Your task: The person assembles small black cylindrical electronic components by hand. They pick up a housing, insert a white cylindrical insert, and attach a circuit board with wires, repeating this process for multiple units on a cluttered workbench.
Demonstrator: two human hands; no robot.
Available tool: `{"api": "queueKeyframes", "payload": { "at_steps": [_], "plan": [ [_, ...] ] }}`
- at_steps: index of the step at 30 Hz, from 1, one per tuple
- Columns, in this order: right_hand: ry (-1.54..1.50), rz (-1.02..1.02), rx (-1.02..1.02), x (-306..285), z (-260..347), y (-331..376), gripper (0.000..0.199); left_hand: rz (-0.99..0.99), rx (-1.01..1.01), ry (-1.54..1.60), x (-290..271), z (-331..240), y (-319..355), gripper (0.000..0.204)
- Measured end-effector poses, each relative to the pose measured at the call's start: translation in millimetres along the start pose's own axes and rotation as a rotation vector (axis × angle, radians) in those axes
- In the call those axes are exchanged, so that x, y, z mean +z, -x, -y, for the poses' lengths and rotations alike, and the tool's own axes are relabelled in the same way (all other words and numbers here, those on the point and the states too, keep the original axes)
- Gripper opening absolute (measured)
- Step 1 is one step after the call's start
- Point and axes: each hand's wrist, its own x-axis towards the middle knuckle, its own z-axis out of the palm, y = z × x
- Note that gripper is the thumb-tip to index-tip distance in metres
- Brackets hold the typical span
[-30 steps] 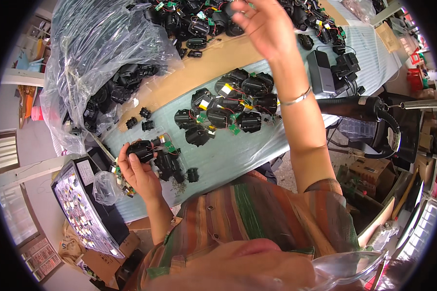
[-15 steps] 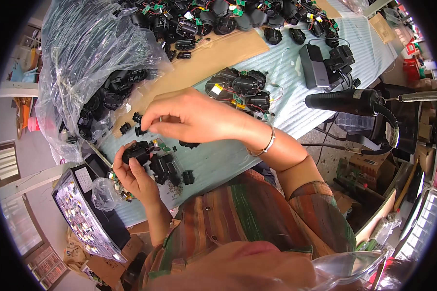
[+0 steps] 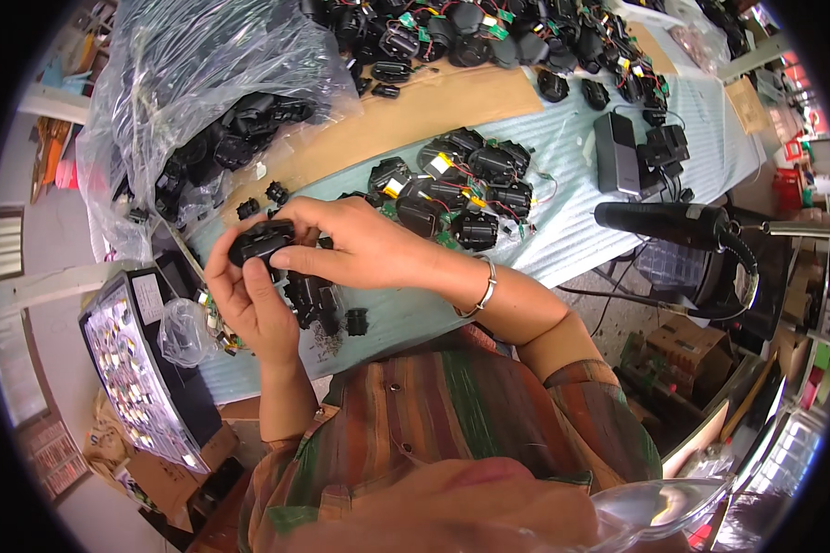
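Observation:
Both hands meet over the near left of the table on one small black plastic part (image 3: 260, 243). My left hand (image 3: 249, 304) holds it from below, thumb up against it. My right hand (image 3: 350, 247) grips its top and right side with the fingertips; a metal bracelet (image 3: 485, 288) circles that wrist. Just under the hands lie a few more black parts (image 3: 315, 300) and a small black piece (image 3: 357, 322) on the pale striped table cover (image 3: 563, 230). Beyond my right hand sits a cluster of black parts with wires and yellow labels (image 3: 456, 184).
A large clear plastic bag (image 3: 194, 101) of black parts fills the far left. More wired parts (image 3: 489, 37) line the far edge beside a brown cardboard strip (image 3: 433, 106). A grey box (image 3: 616, 152), a black handheld tool (image 3: 673, 221), a compartment tray (image 3: 134, 369) and a small bag (image 3: 186, 332) stand around.
My right hand has come down from the far pile to the near left and now grips the black part held in my left hand.

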Motion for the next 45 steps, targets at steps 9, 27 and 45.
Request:
{"api": "queueKeyframes", "payload": {
  "at_steps": [9, 27, 45],
  "plan": [
    [0.096, -0.191, -0.263, 19.8, -20.2, 8.9, 0.033, 0.067, 0.053, 0.232, -5.0, 17.3, 12.1, 0.035],
    [-0.045, -0.065, -0.24, 11.3, -29.6, 16.8, 0.031, -0.052, -0.058, 0.154, 1.3, 20.1, 28.7, 0.047],
    [-0.025, -0.093, -0.122, 26.6, -34.0, 19.0, 0.032, 0.088, -0.23, 0.331, -19.8, 6.9, 34.9, 0.038]
  ]
}}
